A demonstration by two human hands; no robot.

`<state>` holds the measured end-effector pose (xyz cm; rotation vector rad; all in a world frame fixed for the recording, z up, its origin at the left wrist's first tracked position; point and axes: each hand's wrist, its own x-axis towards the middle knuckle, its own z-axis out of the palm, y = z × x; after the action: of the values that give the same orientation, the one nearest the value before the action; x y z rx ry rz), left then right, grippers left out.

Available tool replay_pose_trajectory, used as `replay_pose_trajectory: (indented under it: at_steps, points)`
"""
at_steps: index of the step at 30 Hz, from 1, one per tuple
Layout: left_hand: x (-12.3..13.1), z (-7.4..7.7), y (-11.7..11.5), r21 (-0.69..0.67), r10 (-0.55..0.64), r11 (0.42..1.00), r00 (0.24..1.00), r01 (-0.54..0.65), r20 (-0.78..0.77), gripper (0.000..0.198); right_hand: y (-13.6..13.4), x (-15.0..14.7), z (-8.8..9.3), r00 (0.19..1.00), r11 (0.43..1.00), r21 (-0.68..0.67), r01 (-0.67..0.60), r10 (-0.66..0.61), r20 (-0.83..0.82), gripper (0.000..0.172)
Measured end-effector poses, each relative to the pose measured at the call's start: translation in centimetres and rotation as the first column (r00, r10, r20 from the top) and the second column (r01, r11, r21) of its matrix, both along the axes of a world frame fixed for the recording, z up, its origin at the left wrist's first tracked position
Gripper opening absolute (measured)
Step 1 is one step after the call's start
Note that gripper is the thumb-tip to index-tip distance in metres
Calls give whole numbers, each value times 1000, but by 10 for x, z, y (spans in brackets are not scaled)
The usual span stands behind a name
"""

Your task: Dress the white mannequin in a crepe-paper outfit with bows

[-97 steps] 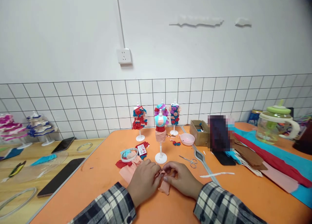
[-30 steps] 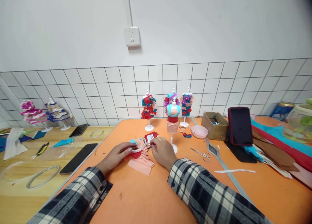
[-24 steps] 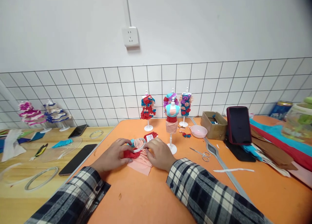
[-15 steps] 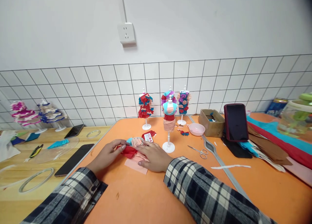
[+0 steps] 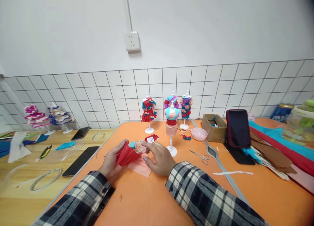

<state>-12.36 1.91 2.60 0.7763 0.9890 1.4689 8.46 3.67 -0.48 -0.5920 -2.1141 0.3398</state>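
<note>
My left hand (image 5: 112, 161) is closed on a piece of red crepe paper (image 5: 127, 155), lifted at a tilt off the orange table. Just right of it is my right hand (image 5: 160, 159), its fingers bent and apart with nothing visible between them. Under and between the hands lies pale pink crepe paper (image 5: 141, 167), partly covered by the red piece. Beyond the fingertips are a tape ring (image 5: 144, 146), partly hidden, and a bit of blue paper (image 5: 132, 144). A small white dress form (image 5: 171, 141) in a blue, red and pink outfit stands behind my right hand.
More dressed forms stand along the wall, one in red and teal (image 5: 148, 113). Scissors (image 5: 202, 157), a pink dish (image 5: 199, 134), a cardboard box (image 5: 214, 129) and a propped phone (image 5: 238, 127) are to the right. Pliers (image 5: 45, 151) lie on the wooden table at left.
My left hand has raised the red crepe paper, which lay flatter before. My right hand has lifted off the papers and its fingers have bent. The view has tilted slightly up and left.
</note>
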Motion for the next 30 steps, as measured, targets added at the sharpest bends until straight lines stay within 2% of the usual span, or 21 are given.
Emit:
replay_pose_trajectory:
  at_steps: [2, 4, 6, 7, 9, 11, 12, 13, 15, 16, 17, 19, 20, 21, 23, 25, 27, 30]
  points:
    - [13, 5, -8, -45, -159, 986, 986, 161, 39, 14, -11, 3, 0, 994, 996, -48, -71, 67, -86, 52]
    - [27, 16, -16, -42, -340, 940, 940, 339, -31, 18, -22, 5, -1, 970, 971, -178, -159, 119, -213, 61]
    - [42, 30, -23, -14, -462, 882, 858, 472, -224, 21, -33, 5, -1, 926, 920, -322, -225, 100, -363, 68]
    - [49, 38, -25, -2, -488, 854, 799, 521, -351, 21, -37, 6, -1, 903, 893, -374, -250, 76, -423, 65]
    - [65, 50, -29, 36, -413, 841, 684, 540, -601, 25, -43, 10, 0, 874, 848, -442, -293, 51, -484, 47]
    - [80, 53, -29, 102, -254, 880, 640, 465, -725, 31, -47, 18, -1, 874, 803, -511, -306, 24, -486, 29]
    - [86, 50, -28, 135, -194, 904, 668, 407, -718, 34, -48, 23, -2, 881, 780, -558, -285, -17, -473, 22]
    - [92, 45, -28, 149, -169, 924, 727, 352, -666, 38, -49, 29, -3, 881, 751, -606, -260, -72, -468, 18]
    - [101, 27, -28, 112, -250, 939, 871, 324, -423, 53, -52, 40, -7, 844, 687, -678, -262, -178, -506, 18]
    - [105, 17, -29, 79, -345, 923, 900, 377, -266, 61, -52, 45, -9, 810, 660, -691, -294, -212, -547, 21]
    - [108, 7, -30, 56, -457, 883, 880, 466, -129, 67, -53, 50, -10, 772, 640, -691, -335, -234, -591, 25]
    - [115, -9, -34, 30, -646, 763, 763, 646, 12, 69, -52, 59, -11, 721, 614, -689, -385, -265, -640, 31]
    - [118, -16, -37, 14, -693, 721, 720, 693, 27, 64, -52, 62, -12, 723, 614, -697, -369, -281, -631, 31]
    - [121, -21, -39, -3, -697, 717, 717, 697, 19, 55, -51, 65, -12, 739, 624, -708, -331, -296, -605, 29]
    - [125, -27, -42, -32, -638, 770, 770, 637, -28, 39, -49, 69, -13, 789, 657, -723, -213, -321, -524, 24]
    - [127, -30, -42, -46, -572, 820, 816, 570, -89, 32, -47, 72, -14, 826, 685, -719, -120, -333, -455, 24]
    - [126, -32, -40, -55, -545, 837, 823, 544, -161, 32, -47, 73, -16, 840, 686, -718, -116, -318, -440, 27]
    - [122, -32, -37, -71, -521, 849, 809, 523, -273, 34, -46, 73, -18, 829, 661, -721, -206, -274, -488, 31]
